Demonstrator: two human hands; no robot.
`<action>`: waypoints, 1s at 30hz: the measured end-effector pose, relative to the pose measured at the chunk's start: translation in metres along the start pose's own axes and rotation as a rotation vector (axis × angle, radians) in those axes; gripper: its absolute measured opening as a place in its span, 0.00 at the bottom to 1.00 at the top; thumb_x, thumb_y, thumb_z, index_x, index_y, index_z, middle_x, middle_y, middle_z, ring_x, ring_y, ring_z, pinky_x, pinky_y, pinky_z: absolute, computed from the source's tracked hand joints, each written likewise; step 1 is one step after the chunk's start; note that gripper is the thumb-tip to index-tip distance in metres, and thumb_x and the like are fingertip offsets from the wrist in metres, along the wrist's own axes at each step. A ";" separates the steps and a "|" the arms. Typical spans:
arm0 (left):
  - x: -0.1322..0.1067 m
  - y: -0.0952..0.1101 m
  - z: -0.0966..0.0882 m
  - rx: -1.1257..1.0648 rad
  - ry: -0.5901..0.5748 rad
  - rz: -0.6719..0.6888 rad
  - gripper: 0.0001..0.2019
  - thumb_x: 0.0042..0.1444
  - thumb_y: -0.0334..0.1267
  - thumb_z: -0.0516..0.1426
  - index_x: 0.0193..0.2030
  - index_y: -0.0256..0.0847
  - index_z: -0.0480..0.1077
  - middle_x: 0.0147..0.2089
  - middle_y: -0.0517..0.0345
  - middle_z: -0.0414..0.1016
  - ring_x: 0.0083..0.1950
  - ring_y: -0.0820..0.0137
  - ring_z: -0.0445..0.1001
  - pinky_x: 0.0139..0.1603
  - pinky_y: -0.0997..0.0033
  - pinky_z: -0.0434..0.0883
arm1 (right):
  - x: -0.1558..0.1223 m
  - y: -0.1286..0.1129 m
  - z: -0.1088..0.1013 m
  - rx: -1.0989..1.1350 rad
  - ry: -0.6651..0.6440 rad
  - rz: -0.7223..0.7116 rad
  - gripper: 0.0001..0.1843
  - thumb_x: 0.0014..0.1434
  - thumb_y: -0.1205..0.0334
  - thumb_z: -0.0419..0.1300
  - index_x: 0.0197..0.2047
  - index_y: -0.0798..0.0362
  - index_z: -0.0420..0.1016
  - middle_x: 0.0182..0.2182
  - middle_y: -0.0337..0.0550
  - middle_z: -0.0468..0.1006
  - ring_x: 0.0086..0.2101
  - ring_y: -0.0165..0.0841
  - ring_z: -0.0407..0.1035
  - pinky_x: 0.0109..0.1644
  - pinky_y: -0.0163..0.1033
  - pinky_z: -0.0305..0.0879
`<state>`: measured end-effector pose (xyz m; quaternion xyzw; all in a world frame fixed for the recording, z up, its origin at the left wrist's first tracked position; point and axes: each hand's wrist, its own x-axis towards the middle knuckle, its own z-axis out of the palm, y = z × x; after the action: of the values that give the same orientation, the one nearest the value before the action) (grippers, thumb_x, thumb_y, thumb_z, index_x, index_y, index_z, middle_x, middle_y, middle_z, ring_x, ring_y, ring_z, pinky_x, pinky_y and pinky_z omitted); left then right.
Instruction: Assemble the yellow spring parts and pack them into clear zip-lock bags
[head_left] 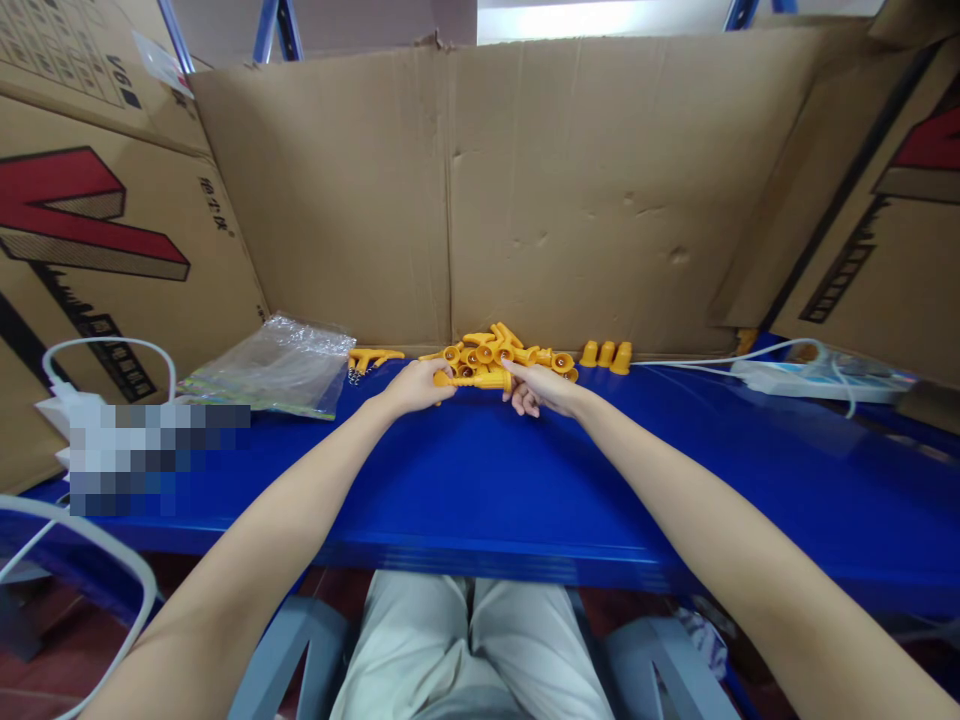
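Observation:
Both my arms reach out over a blue table [480, 480]. My left hand [417, 386] is closed round one end of a long yellow plastic part [480, 380]. Fingers of my right hand [541, 388] pinch the other end of that same part. Just behind my hands lies a heap of several yellow plastic parts [501, 352] against the cardboard wall. Three small yellow caps [606, 355] stand in a row to the right of the heap. Two yellow Y-shaped pieces [373, 357] lie to the left of it.
A crumpled clear plastic bag [270, 365] lies at the left. A white power strip [814, 378] with its cable sits at the right. A cardboard wall [525, 190] closes the back, with printed cartons either side. A white charger and cable [60, 405] lie far left.

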<state>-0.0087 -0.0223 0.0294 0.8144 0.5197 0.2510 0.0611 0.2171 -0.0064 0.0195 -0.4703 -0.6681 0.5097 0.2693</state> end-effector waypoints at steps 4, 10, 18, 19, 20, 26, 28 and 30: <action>0.000 0.002 0.000 -0.020 0.021 0.017 0.08 0.46 0.38 0.55 0.33 0.39 0.68 0.22 0.62 0.69 0.26 0.72 0.68 0.29 0.73 0.59 | -0.001 -0.005 0.003 -0.033 0.074 0.075 0.32 0.63 0.41 0.38 0.21 0.54 0.64 0.06 0.38 0.59 0.08 0.22 0.48 0.09 0.28 0.44; 0.000 0.003 0.001 0.000 0.037 0.045 0.07 0.46 0.38 0.55 0.33 0.39 0.69 0.22 0.62 0.70 0.26 0.71 0.68 0.29 0.73 0.59 | -0.004 -0.008 0.005 0.014 0.036 0.154 0.32 0.62 0.38 0.35 0.21 0.52 0.61 0.03 0.33 0.50 0.08 0.21 0.40 0.09 0.27 0.40; 0.001 0.002 0.002 -0.004 0.026 -0.002 0.07 0.46 0.37 0.56 0.33 0.39 0.68 0.22 0.61 0.70 0.27 0.71 0.70 0.30 0.73 0.60 | -0.003 -0.007 -0.010 0.031 -0.072 0.142 0.35 0.59 0.34 0.35 0.34 0.55 0.68 0.14 0.42 0.70 0.09 0.23 0.53 0.10 0.29 0.47; 0.001 0.002 0.002 0.000 0.029 -0.015 0.07 0.46 0.37 0.56 0.33 0.39 0.68 0.22 0.61 0.70 0.27 0.70 0.70 0.29 0.73 0.60 | -0.004 -0.007 -0.012 0.053 -0.084 0.097 0.30 0.60 0.36 0.41 0.39 0.55 0.67 0.20 0.45 0.75 0.12 0.24 0.59 0.12 0.29 0.53; 0.001 0.001 0.001 0.005 0.033 -0.027 0.07 0.46 0.37 0.56 0.33 0.39 0.69 0.22 0.61 0.70 0.27 0.70 0.70 0.29 0.73 0.60 | -0.005 -0.006 -0.013 0.074 -0.086 0.041 0.25 0.60 0.40 0.48 0.43 0.54 0.66 0.27 0.46 0.78 0.16 0.26 0.65 0.16 0.29 0.59; 0.000 0.002 -0.001 0.012 0.037 -0.040 0.08 0.46 0.38 0.56 0.34 0.39 0.69 0.22 0.61 0.71 0.27 0.70 0.70 0.30 0.73 0.60 | -0.002 0.002 -0.015 0.038 -0.028 -0.129 0.15 0.55 0.56 0.62 0.41 0.56 0.68 0.33 0.46 0.79 0.23 0.26 0.72 0.25 0.29 0.68; -0.001 0.003 -0.001 0.008 0.032 -0.036 0.08 0.46 0.38 0.56 0.34 0.39 0.69 0.22 0.61 0.71 0.27 0.70 0.70 0.30 0.73 0.60 | 0.000 0.004 -0.015 0.033 -0.060 -0.125 0.14 0.57 0.53 0.60 0.36 0.57 0.70 0.31 0.47 0.79 0.22 0.25 0.71 0.24 0.29 0.67; -0.001 0.004 -0.002 0.008 0.030 -0.025 0.09 0.45 0.38 0.56 0.34 0.39 0.69 0.22 0.61 0.71 0.27 0.70 0.69 0.30 0.73 0.60 | 0.001 0.004 -0.014 0.037 -0.070 -0.107 0.15 0.58 0.51 0.58 0.33 0.57 0.70 0.28 0.47 0.79 0.21 0.25 0.70 0.23 0.29 0.67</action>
<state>-0.0067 -0.0254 0.0323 0.8041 0.5319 0.2601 0.0531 0.2301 0.0006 0.0204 -0.4106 -0.6918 0.5231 0.2813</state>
